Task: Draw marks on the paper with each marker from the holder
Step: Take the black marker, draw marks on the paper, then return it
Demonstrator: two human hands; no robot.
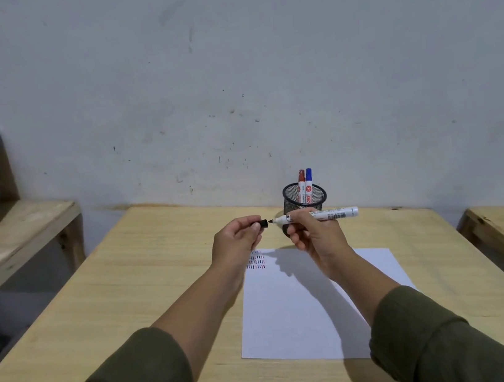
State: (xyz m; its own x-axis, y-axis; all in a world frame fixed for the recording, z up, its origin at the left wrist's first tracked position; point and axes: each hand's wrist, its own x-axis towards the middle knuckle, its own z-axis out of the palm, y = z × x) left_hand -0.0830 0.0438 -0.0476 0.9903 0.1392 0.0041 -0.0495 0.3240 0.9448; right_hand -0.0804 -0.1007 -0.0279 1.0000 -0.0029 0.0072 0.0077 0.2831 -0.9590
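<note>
right hand [313,234] raised above the desk, fingers closed around the barrel of a white marker [328,214]. marker held roughly level, black tip [270,221] pointing toward the left hand, tail end sticking out past the right hand. left hand [236,240] also raised, pinching a small black cap [261,223] between thumb and fingers. cap's end faces the marker tip; the two are just apart, not joined.

both hands hover over the far end of a white sheet of paper [309,306], which lies flat on the desk [128,289]. near the paper's far left corner, several short rows of small marks [256,262] in dark, red and blue; the left hand partly covers the top row. shadow of the hands falls across the sheet.

behind the right hand, a black mesh holder [305,198] stands upright near the desk's far edge by the wall. it contains a red marker [302,183] and a blue marker [309,182], both capped, standing side by side, touching or nearly so.

olive sleeves [134,379] pushed up on both forearms.
</note>
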